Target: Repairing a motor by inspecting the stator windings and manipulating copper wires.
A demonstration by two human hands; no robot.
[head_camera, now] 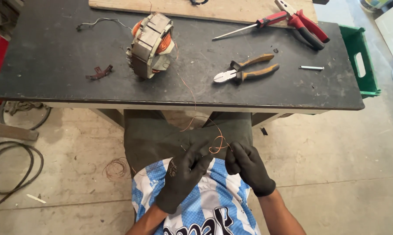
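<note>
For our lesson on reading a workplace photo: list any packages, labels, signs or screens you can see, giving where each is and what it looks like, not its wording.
No packages, labels, signs or screens are in view.
Only print: dark lettering on the person's blue-and-white shirt, bottom centre, below the gloved left hand and right hand, which pinch copper wire.

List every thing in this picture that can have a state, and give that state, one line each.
left hand: gloved, pinching the copper wire
right hand: gloved, closed on the copper wire
copper wire: slack, running from the stator to the hands, looped there
stator: tilted on the bench, partly wound
cutting pliers: lying flat, handles apart
screwdriver: lying flat
red pliers: lying flat, handles apart
</note>
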